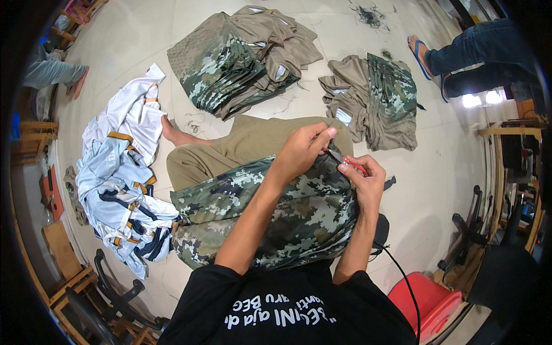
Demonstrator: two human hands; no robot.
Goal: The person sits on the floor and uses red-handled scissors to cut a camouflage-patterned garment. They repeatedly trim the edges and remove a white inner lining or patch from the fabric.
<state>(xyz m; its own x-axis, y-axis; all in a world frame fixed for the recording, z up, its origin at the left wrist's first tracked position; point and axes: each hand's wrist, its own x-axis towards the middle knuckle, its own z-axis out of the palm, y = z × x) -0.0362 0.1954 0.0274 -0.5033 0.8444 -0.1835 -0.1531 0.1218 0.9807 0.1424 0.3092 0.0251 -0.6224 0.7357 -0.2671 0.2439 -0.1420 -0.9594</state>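
A camouflage garment [270, 213] in green, brown and pale grey lies spread across my lap. Over its far right part, my left hand [305, 149] is closed, its fingers pinching at a dark edge of the cloth; the exact grip is partly hidden. Close beside it my right hand [368, 178] is closed round small scissors with a red handle [359, 167]. Their dark blades point up and left toward the left fingertips, close to the cloth.
Stacked camouflage and tan garments [230, 63] lie beyond my legs, with a smaller pile [379, 103] at right. White and light blue clothes [123, 184] heap at left. Thread scraps [371, 17] litter the floor. A person's legs [483, 54] stand right. A red stool [428, 305] is behind right.
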